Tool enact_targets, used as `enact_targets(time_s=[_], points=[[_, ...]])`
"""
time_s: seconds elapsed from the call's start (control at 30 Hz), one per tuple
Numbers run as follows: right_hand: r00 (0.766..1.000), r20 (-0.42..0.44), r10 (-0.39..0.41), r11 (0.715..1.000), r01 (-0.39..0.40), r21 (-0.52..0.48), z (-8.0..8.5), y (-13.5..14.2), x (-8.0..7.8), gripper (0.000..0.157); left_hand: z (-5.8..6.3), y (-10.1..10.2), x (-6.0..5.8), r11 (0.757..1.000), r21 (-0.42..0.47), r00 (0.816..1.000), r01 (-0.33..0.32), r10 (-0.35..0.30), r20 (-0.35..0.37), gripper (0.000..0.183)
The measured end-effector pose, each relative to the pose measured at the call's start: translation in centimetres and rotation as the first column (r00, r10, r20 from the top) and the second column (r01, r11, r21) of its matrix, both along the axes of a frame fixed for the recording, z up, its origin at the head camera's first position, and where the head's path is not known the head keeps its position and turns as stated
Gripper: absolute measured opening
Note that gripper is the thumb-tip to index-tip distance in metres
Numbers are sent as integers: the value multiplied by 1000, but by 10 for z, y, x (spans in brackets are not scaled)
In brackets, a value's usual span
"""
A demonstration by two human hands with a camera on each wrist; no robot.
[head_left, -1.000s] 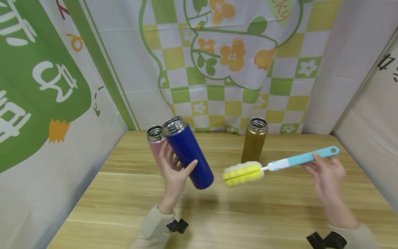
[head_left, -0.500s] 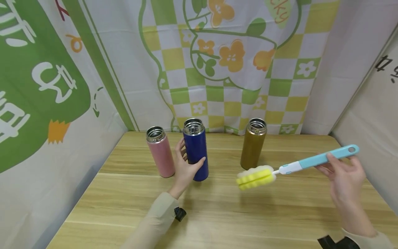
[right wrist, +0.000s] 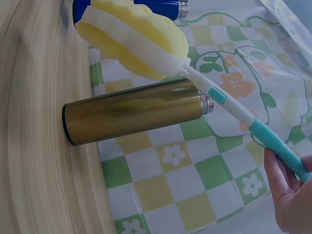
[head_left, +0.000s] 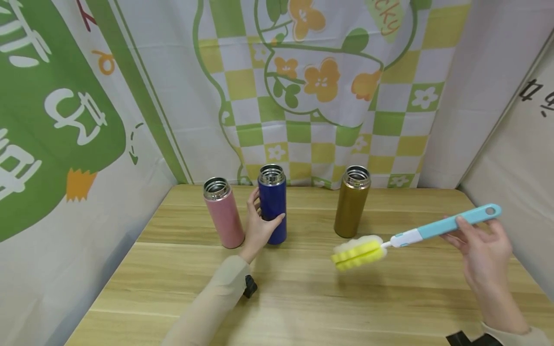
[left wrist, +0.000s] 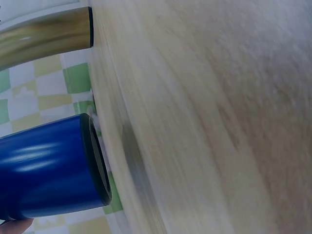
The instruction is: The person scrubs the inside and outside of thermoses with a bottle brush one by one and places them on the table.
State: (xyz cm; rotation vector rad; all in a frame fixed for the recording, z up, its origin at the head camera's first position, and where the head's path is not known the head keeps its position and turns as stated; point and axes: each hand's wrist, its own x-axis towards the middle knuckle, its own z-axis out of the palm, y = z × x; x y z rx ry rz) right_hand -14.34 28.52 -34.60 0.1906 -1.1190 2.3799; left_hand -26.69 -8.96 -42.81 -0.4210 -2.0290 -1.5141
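Observation:
My left hand (head_left: 259,228) grips a blue bottle (head_left: 273,197) without a lid, thumb across its front and fingers round its left side. The bottle stands nearly upright. In the left wrist view the underside of the blue bottle (left wrist: 53,170) shows, a little off the table. My right hand (head_left: 486,250) holds a bottle brush (head_left: 441,228) by its light-blue handle, between thumb and fingers. The yellow and white sponge head (head_left: 359,252) points left, in the air in front of a gold bottle (head_left: 351,206). The right wrist view shows the sponge head (right wrist: 131,39) above the gold bottle (right wrist: 136,112).
A pink lidless bottle (head_left: 225,216) stands on the wooden table (head_left: 303,298), left of my left hand. The gold bottle, also lidless, stands to the right of the blue one. A patterned curtain (head_left: 242,110) hangs behind the table, with cloth walls at both sides.
The blue bottle went from tilted to nearly upright, then moved slightly back towards the curtain in my left hand. My right hand carried the brush to the right, then barely moved.

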Motion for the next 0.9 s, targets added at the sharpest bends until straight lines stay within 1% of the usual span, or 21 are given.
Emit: enact_targets(time_s=[0.13, 0.3, 0.47, 0.57, 0.67, 0.73, 0.8, 0.9], points=[[1000, 8, 12, 1000, -12, 12, 0, 1, 0, 17, -3, -1, -3, 1000, 20, 1000, 14, -14, 20, 87], [1000, 20, 3, 999, -4, 41, -1, 1, 0, 17, -7, -3, -5, 998, 55, 997, 33, -36, 64, 88], [1000, 20, 3, 1000, -3, 30, -1, 1, 0, 17, -12, -6, -7, 997, 74, 996, 22, -28, 82, 90], [1000, 24, 6, 1000, -6, 26, -1, 2, 0, 16, -5, -7, -2, 997, 78, 994, 21, -30, 109, 90], [1000, 27, 5, 1000, -6, 27, -1, 2, 0, 16, -5, -8, 0, 997, 66, 994, 29, -36, 102, 90], [1000, 26, 7, 1000, -7, 25, -1, 1, -1, 15, -7, -10, 1, 999, 45, 997, 28, -31, 71, 90], [1000, 23, 7, 1000, -8, 22, -2, 1, -1, 15, -14, -12, -2, 999, 27, 999, 20, -22, 40, 92], [1000, 20, 13, 1000, -13, 16, -2, 1, -1, 15, -14, -13, 0, 1000, -2, 999, -7, 7, 33, 92]])
